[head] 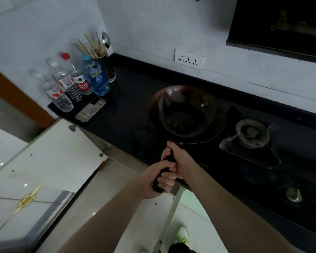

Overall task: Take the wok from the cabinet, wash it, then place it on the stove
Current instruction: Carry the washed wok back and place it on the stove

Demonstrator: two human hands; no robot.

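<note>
The wok (187,114) was in the air over the dark countertop (131,114), its bowl just left of the gas burner (252,134) and its far rim toward the back wall. I had both hands on its black handle (167,172), which ran back over the counter's front edge toward me: the right hand (179,157) wrapped the part nearer the bowl, and the left hand (158,181) wrapped the end, fingers curled tight around it. The two fists touched each other.

I judged this to be either the carry out of the cabinet or the final carry to the stove; I could not tell which from here. No sink showed, and I could not see water on the wok. An open cabinet door (53,157) stood at the lower left, below the counter's front edge, which leaned me toward the earlier step. If washing was yet to be done, the next move called for swinging the wok away to a sink somewhere out of view. If it was done, the move was a short shift right and a level lowering onto the burner.

The wok's inside was dark and blotched; whether those marks were residue, rust or reflections I could not make out. Its underside was hidden. The stove's right part was cut off by the frame edge, and a knob (293,194) near the front edge was dim. Bottles (75,83) and a utensil holder (106,68) stood in the counter's far left corner.
</note>
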